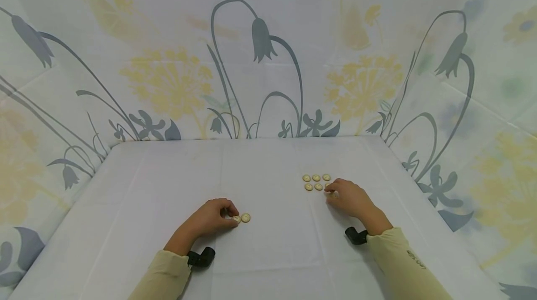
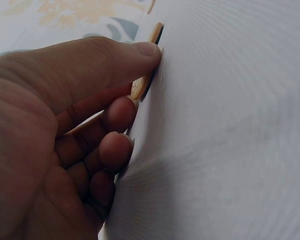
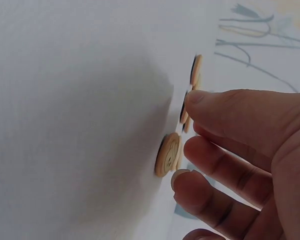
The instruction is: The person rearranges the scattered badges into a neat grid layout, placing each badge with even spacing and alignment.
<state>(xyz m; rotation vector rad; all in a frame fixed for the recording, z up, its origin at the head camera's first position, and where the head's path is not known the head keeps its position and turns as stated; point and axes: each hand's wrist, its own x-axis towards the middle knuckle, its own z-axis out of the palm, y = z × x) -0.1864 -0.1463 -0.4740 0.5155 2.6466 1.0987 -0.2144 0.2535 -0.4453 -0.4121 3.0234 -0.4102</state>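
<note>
My left hand (image 1: 211, 217) pinches a small round wooden disc (image 1: 237, 219) by its edge between thumb and fingers, low against the white cloth; the left wrist view shows the printed face of this disc (image 2: 136, 88). Just right of it lies a second disc (image 1: 245, 217). At the right, my right hand (image 1: 351, 199) reaches to a cluster of similar discs (image 1: 316, 177) set in rows. Its thumb and forefinger are around one disc (image 3: 183, 114) at the cluster's right end, partly hidden by the fingers. Beneath that hand sits another disc (image 3: 168, 154).
A white cloth (image 1: 268, 253) with fold creases covers the table. Flower-printed curtains (image 1: 260, 94) rise along its back and sides. A black wrist camera (image 1: 202, 257) is worn on the left wrist, another black camera (image 1: 355, 235) on the right.
</note>
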